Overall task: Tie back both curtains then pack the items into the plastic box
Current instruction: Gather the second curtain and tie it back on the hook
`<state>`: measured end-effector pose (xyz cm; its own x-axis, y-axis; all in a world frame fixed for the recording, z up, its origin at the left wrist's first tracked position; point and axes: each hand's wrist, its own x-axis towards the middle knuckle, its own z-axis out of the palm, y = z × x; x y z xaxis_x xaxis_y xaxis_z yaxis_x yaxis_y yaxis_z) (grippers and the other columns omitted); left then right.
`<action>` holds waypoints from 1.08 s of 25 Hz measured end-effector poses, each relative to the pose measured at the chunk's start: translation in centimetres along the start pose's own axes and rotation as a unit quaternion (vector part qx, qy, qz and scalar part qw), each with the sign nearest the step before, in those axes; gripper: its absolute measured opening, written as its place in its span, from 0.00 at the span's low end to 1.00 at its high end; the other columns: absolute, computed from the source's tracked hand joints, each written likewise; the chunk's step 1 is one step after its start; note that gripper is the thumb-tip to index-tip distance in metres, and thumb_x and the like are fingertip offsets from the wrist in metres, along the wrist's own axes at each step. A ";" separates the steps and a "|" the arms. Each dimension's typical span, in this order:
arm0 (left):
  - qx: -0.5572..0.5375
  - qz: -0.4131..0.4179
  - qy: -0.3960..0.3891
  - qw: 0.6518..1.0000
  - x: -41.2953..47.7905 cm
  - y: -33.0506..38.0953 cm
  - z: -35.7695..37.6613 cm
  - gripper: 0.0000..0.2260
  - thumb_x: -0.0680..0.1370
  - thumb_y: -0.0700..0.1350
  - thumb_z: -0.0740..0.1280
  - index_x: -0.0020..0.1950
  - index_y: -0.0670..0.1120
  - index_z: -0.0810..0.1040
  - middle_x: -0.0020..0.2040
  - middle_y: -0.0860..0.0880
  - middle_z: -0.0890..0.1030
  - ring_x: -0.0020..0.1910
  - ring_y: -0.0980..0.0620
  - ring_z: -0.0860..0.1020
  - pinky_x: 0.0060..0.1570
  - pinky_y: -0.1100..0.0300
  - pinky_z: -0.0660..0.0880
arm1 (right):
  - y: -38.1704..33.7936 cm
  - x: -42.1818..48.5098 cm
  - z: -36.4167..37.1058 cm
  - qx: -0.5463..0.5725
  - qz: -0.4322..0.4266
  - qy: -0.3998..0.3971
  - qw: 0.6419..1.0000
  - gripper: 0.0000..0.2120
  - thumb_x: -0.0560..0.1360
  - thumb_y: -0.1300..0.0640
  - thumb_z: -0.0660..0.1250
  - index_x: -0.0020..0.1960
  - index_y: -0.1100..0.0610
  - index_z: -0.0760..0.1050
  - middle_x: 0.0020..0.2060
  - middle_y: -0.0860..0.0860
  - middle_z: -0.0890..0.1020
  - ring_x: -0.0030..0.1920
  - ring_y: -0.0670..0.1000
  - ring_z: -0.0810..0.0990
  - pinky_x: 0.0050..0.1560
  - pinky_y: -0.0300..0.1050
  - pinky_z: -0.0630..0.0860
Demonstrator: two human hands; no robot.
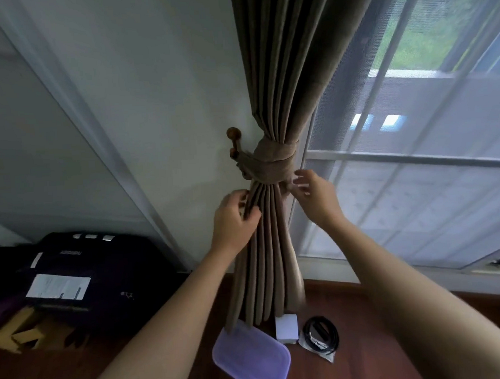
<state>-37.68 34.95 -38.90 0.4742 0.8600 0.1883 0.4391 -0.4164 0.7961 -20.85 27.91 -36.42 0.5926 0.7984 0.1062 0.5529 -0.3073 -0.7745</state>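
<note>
Near, on floor: plastic box point(251, 362), lid on. Just beyond it, white cube point(287, 329) and coiled black cable point(320, 334) lie loose, not yet packed. Up at hands: left hand point(235, 216) pinches curtain point(288, 69) folds just below tieback point(272, 163). Right hand point(313, 192) has fingers spread, holding nothing, at band's right edge. Band wraps bunched curtain, runs to wooden hook point(234, 137) on wall. This curtain looks tied. Second curtain out of view, can't tell. Packing all left.
</note>
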 end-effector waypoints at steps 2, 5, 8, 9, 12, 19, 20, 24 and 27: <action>-0.067 -0.058 -0.019 0.996 1.2 -0.5 -0.7 0.17 0.75 0.38 0.64 0.65 0.42 0.73 0.60 0.46 0.75 0.58 0.51 0.74 0.56 0.59 0.72 | 0.3 -2.6 0.4 0.065 0.013 0.073 0.995 0.10 0.76 0.55 0.67 0.53 0.60 0.75 0.44 0.51 0.81 0.45 0.50 0.82 0.49 0.45 0.79; -0.105 -0.110 -0.094 0.984 3.3 -0.4 -1.3 0.19 0.73 0.38 0.63 0.65 0.44 0.73 0.62 0.44 0.76 0.62 0.48 0.74 0.59 0.59 0.70 | 0.1 -5.0 1.9 0.038 -0.039 0.038 0.998 0.08 0.75 0.52 0.67 0.50 0.56 0.77 0.46 0.50 0.82 0.47 0.49 0.81 0.49 0.48 0.79; -0.095 -0.074 -0.153 0.981 3.1 0.4 -1.4 0.15 0.73 0.39 0.65 0.60 0.46 0.76 0.52 0.47 0.79 0.53 0.49 0.78 0.53 0.58 0.74 | -0.1 -4.5 2.9 -0.057 -0.064 -0.004 0.996 0.14 0.74 0.48 0.67 0.53 0.57 0.76 0.50 0.54 0.81 0.50 0.55 0.78 0.49 0.51 0.75; -0.059 -0.039 -0.139 0.988 2.8 0.3 -1.4 0.12 0.74 0.40 0.66 0.58 0.45 0.77 0.49 0.49 0.79 0.49 0.51 0.79 0.50 0.60 0.74 | -0.3 -4.1 3.1 -0.076 -0.066 -0.002 0.995 0.14 0.75 0.49 0.67 0.52 0.59 0.76 0.50 0.56 0.81 0.50 0.57 0.78 0.49 0.51 0.73; 0.049 0.049 -0.089 0.994 2.3 -0.3 -1.5 0.07 0.76 0.43 0.67 0.44 0.39 0.79 0.38 0.45 0.81 0.37 0.49 0.78 0.37 0.62 0.70 | -0.5 -3.2 3.4 -0.134 -0.083 0.017 0.987 0.11 0.77 0.54 0.63 0.48 0.63 0.74 0.49 0.59 0.80 0.46 0.64 0.78 0.44 0.55 0.74; 0.101 0.116 -0.032 0.988 0.4 -1.0 -0.1 0.12 0.74 0.40 0.69 0.32 0.37 0.75 0.26 0.40 0.75 0.25 0.48 0.68 0.31 0.62 0.59 | 0.7 -1.4 2.4 -0.223 -0.117 -0.091 0.963 0.10 0.76 0.60 0.62 0.52 0.66 0.73 0.51 0.62 0.80 0.49 0.64 0.78 0.42 0.52 0.71; 0.092 0.108 -0.040 0.989 0.6 -0.9 -0.2 0.11 0.75 0.40 0.69 0.33 0.37 0.76 0.27 0.41 0.76 0.26 0.49 0.69 0.31 0.62 0.61 | 1.1 -1.2 1.9 -0.200 -0.115 -0.121 0.965 0.11 0.76 0.58 0.62 0.53 0.64 0.73 0.50 0.60 0.80 0.49 0.62 0.78 0.45 0.51 0.71; -0.001 0.084 -0.026 0.996 1.3 -0.7 -1.3 0.07 0.74 0.39 0.68 0.50 0.39 0.82 0.41 0.48 0.83 0.38 0.53 0.80 0.41 0.71 0.73 | 1.8 -2.5 1.1 0.103 -0.003 -0.076 0.992 0.12 0.78 0.57 0.62 0.61 0.55 0.70 0.57 0.50 0.78 0.58 0.48 0.77 0.58 0.44 0.73; 0.007 0.113 -0.028 0.993 2.1 -0.4 -1.4 0.07 0.74 0.41 0.70 0.49 0.38 0.82 0.41 0.47 0.83 0.38 0.52 0.80 0.41 0.66 0.74 | 1.4 -1.0 1.7 0.082 0.014 0.018 0.996 0.15 0.78 0.57 0.62 0.64 0.57 0.72 0.55 0.52 0.81 0.51 0.48 0.80 0.51 0.41 0.74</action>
<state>-37.96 37.41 -38.02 0.6028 0.7272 0.3284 0.3279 -0.6010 0.7289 -21.68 27.55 -38.67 0.6285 0.7711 0.1025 0.4341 -0.2384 -0.8688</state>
